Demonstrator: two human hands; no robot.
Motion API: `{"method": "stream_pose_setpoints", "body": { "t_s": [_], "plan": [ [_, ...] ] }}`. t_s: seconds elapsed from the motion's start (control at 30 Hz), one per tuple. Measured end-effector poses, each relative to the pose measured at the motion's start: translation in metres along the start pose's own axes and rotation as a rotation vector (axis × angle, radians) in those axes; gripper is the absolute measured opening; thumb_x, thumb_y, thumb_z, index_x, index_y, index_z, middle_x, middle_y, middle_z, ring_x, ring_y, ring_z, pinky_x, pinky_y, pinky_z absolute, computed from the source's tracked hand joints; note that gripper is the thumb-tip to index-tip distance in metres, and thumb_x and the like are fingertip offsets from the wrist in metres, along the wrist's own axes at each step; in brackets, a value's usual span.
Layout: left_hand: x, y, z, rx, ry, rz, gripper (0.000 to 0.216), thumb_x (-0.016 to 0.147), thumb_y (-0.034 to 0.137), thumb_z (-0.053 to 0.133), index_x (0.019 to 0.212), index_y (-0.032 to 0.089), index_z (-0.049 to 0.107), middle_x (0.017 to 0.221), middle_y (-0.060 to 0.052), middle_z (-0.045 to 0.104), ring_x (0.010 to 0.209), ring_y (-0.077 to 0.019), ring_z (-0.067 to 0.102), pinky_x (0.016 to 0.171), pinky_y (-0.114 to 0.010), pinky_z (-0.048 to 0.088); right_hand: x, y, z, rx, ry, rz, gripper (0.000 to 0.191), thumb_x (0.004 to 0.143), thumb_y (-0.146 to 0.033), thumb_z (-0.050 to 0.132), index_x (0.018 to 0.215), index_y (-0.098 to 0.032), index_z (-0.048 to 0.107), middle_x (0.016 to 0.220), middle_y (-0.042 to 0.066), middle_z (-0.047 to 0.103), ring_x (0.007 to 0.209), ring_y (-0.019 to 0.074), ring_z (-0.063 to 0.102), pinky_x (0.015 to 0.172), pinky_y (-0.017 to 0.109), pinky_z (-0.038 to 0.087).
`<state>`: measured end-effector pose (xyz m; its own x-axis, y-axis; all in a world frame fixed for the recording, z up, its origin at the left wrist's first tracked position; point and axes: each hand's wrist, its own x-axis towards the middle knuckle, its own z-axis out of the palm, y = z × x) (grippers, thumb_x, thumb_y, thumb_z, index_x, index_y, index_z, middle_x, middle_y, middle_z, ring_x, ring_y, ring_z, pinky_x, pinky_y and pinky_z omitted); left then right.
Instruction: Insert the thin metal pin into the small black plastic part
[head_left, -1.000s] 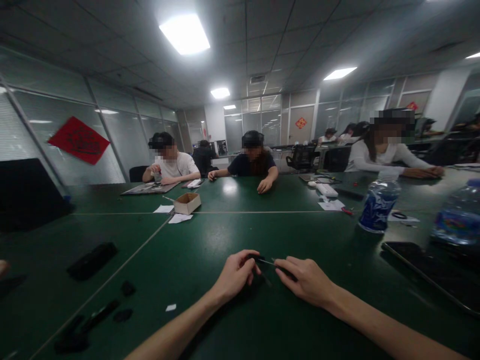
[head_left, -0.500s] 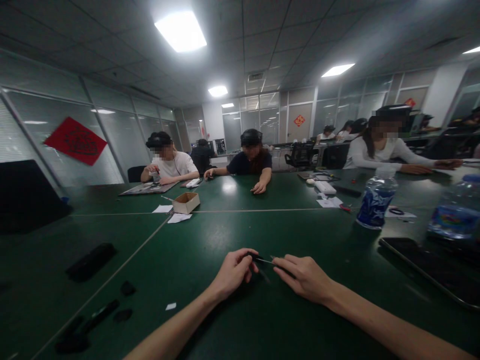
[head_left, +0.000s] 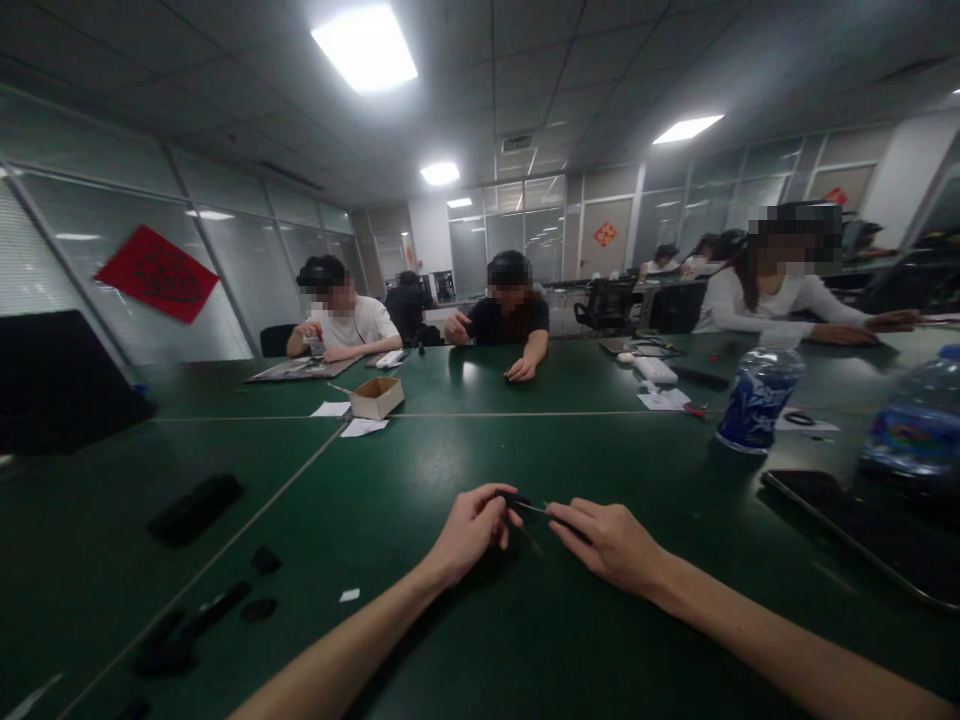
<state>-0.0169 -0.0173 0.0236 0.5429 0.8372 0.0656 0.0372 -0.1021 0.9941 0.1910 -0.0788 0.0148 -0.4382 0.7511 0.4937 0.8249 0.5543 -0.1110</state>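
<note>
My left hand (head_left: 466, 532) is closed on a small black piece (head_left: 513, 498), held just above the green table between thumb and fingers. Opposite it, my right hand (head_left: 613, 541) is closed around a thin tool with a slim metal shaft (head_left: 535, 509). That shaft points left and meets, or nearly meets, the black piece. Whether the tool is a screwdriver or tweezers I cannot make out, since my fingers cover most of it. Loose black parts (head_left: 217, 608) lie on the table to the left, and a white scrap (head_left: 349, 595) is by my left forearm.
A dark phone (head_left: 847, 530) and two plastic bottles (head_left: 760, 395) stand or lie on the right. Farther off are a small cardboard box (head_left: 378, 398), papers (head_left: 364, 427) and a black case (head_left: 196, 510) at left. People sit across the table, one handling a small item.
My view has shifted slightly, moving the scene a little. Both my hands keep their hold and nearly the same pose. Across the table, a person in dark clothing has raised one hand.
</note>
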Motion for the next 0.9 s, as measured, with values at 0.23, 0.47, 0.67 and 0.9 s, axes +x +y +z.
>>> {"method": "stream_pose_setpoints", "body": {
  "t_s": [0.23, 0.47, 0.67, 0.9],
  "plan": [
    [-0.0053, 0.0025, 0.0038, 0.212, -0.052, 0.081, 0.034, 0.086, 0.035, 0.042, 0.108, 0.013, 0.056, 0.076, -0.002, 0.063, 0.047, -0.0082, 0.053, 0.048, -0.021, 0.040, -0.0004, -0.0015, -0.0009, -0.077, -0.054, -0.021, 0.033, 0.096, -0.028, 0.034, 0.110, -0.013, 0.061, 0.079, 0.007, 0.062, 0.060, 0.0114, 0.056, 0.053, 0.020, 0.041],
    [-0.0061, 0.0047, 0.0045, 0.202, -0.044, 0.069, 0.034, 0.086, 0.035, 0.041, 0.108, 0.013, 0.056, 0.075, -0.003, 0.064, 0.047, -0.0085, 0.053, 0.047, -0.020, 0.041, 0.0007, -0.0033, -0.0026, -0.059, -0.038, -0.016, 0.033, 0.096, -0.028, 0.034, 0.107, -0.014, 0.062, 0.076, 0.006, 0.061, 0.058, 0.0111, 0.055, 0.051, 0.019, 0.040],
    [-0.0041, 0.0009, 0.0031, 0.195, 0.016, 0.062, 0.034, 0.086, 0.035, 0.041, 0.107, 0.013, 0.056, 0.074, -0.002, 0.064, 0.045, -0.0085, 0.052, 0.046, -0.020, 0.039, 0.0006, -0.0034, -0.0029, -0.028, -0.037, 0.020, 0.031, 0.094, -0.027, 0.037, 0.108, -0.014, 0.062, 0.078, 0.006, 0.063, 0.059, 0.0112, 0.056, 0.052, 0.019, 0.042],
    [-0.0026, 0.0005, 0.0026, 0.136, -0.007, 0.055, 0.032, 0.084, 0.034, 0.043, 0.104, 0.013, 0.057, 0.073, -0.002, 0.064, 0.044, -0.0076, 0.051, 0.044, -0.020, 0.037, -0.0014, 0.0001, 0.0006, -0.026, -0.030, 0.007, 0.033, 0.095, -0.029, 0.036, 0.106, -0.014, 0.062, 0.077, 0.006, 0.062, 0.059, 0.0113, 0.056, 0.053, 0.020, 0.041]
  ]
}}
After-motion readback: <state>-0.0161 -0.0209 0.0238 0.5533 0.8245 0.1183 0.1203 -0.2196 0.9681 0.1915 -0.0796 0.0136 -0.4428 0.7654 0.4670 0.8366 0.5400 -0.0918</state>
